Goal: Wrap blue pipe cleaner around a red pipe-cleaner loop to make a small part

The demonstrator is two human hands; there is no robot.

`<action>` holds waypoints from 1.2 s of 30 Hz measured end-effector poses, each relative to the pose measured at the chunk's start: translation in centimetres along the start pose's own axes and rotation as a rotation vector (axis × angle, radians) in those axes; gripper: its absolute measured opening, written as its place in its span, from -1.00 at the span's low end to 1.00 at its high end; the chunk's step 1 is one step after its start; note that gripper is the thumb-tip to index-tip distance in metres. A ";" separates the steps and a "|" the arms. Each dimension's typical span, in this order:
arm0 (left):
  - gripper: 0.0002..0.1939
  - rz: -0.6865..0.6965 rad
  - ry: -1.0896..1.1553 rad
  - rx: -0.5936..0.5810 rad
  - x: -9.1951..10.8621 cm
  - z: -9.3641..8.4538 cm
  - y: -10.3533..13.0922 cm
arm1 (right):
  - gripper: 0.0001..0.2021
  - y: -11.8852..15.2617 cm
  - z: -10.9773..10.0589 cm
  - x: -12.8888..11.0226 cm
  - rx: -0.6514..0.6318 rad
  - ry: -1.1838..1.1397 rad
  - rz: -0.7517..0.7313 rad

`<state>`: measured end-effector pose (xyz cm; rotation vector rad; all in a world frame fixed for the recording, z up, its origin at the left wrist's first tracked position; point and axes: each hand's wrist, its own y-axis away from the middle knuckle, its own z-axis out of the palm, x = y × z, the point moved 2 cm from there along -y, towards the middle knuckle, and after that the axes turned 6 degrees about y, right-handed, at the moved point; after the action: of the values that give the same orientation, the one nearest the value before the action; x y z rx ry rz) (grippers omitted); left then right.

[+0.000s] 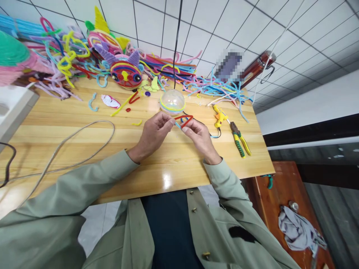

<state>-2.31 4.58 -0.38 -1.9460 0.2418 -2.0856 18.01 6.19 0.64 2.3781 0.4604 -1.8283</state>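
Between my two hands, over the middle of the table, are short bent pipe cleaners. A red pipe cleaner (187, 120), folded to a sharp corner, spans from one hand to the other, and a light blue pipe cleaner (177, 124) lies beside it. My left hand (156, 131) pinches one end with thumb and forefinger. My right hand (199, 136) is closed on the other end, its fingertips partly hidden. Just beyond them sits a clear plastic dome (172, 101) with yellow and blue pipe cleaner bands around its lower edge.
Right of my hands lie a yellow glue gun (220, 116) and green-handled pliers (240, 140). Heaped pipe cleaners (179, 69) line the wall, with a striped animal head (126, 74) among them. A grey cable (81, 129) loops at left. A red flask (258, 68) stands back right.
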 end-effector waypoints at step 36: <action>-0.63 -0.135 0.083 -0.075 0.8 -0.1 0.0 | -0.43 -0.1 0.2 0.1 0.036 -0.110 0.083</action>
<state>-2.43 4.33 0.35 -1.9707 0.2140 -2.2775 17.80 6.28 0.51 2.2678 0.3156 -1.9330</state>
